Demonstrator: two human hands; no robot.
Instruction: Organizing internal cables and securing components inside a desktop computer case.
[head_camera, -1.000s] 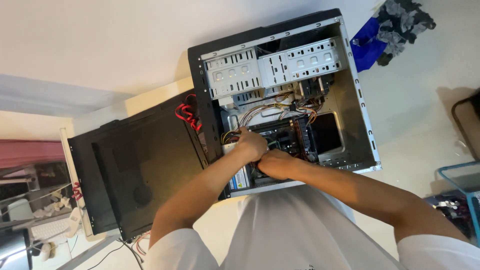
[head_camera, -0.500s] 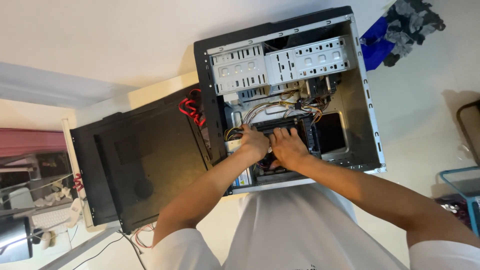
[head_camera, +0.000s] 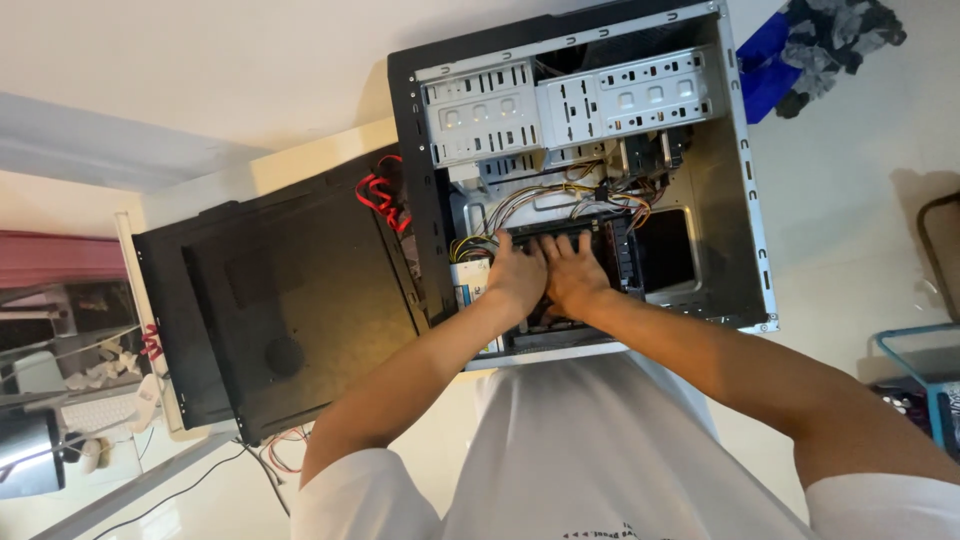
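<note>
One open computer case (head_camera: 720, 250) lies on its side on the pale floor (head_camera: 850, 200), and both hands are down inside it. The left hand (head_camera: 515, 275) and right hand (head_camera: 575, 270) sit side by side, touching, palms pressed flat on a dark board (head_camera: 600, 240) in the middle of the case. Fingers are spread and pointing toward 12 o'clock, not clamped around anything as far as I can see, though the view under the palms is blocked.

Count-wise: two grey metal drive cages (head_camera: 570, 105) at 12 o'clock of the hands, one bundle of yellow and black wires (head_camera: 540, 200) just above the fingertips, one black side panel (head_camera: 290, 310) lying flat at 9 o'clock with red cables (head_camera: 380, 195) at its top corner.

A blue cloth with a grey rag (head_camera: 800, 45) sits at 1 o'clock past the case edge. Open floor lies to the right of the case, clutter far left.
</note>
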